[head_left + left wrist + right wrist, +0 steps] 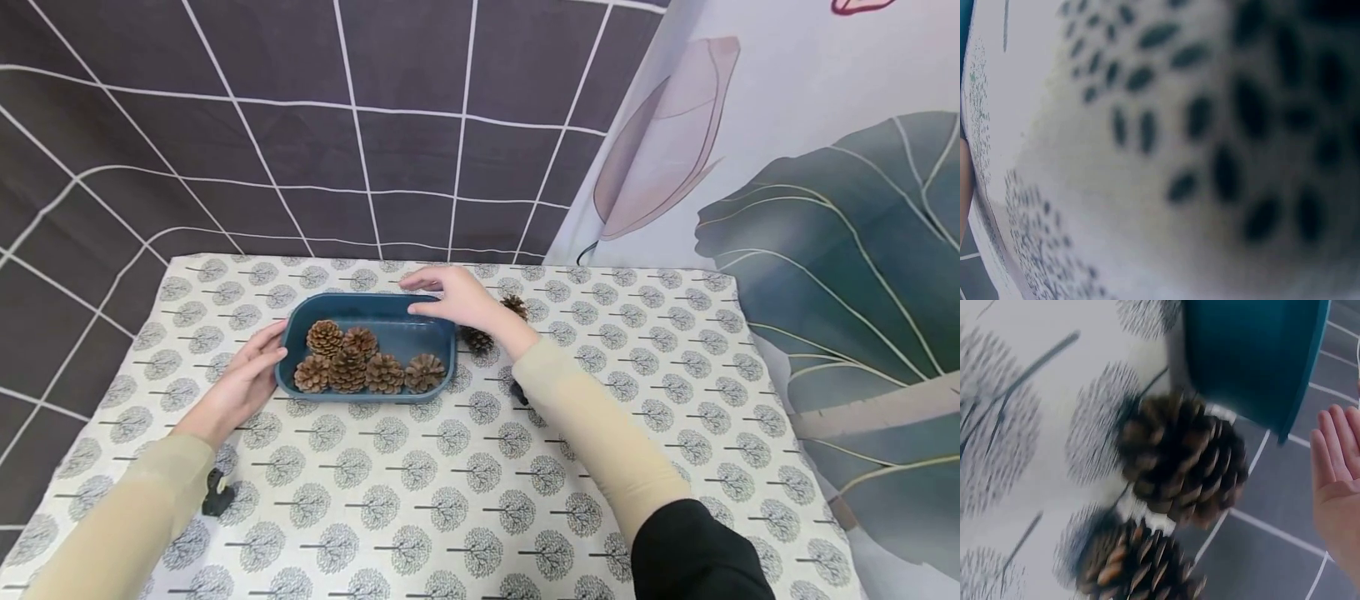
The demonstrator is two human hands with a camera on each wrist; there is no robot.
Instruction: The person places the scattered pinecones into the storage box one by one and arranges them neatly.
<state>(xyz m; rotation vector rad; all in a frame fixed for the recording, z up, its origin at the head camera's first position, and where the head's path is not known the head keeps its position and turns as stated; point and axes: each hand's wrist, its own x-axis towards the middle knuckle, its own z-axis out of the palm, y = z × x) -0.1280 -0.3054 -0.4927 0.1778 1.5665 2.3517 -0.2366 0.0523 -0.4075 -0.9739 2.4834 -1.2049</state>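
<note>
A dark blue plastic tub [405,321] stands on the table in the head view, with several brown pine cones [348,369] inside, mostly along its left and front. My left hand [243,379] rests against the tub's left end, fingers extended along the outer wall. Over the tub's back right corner is my right hand [453,296], its fingers outstretched and thumb apart, nothing between them. Just right of the tub, partly covered by my right wrist, lie two more cones; the right wrist view shows the nearer pine cone [1182,456] and another cone [1138,562] close up.
A white cloth with printed trees [420,542] covers the table. Behind it hangs a dark grid-patterned curtain [300,150], and a leaf-print curtain [825,250] hangs at the right. The left wrist view shows mostly blurred cloth.
</note>
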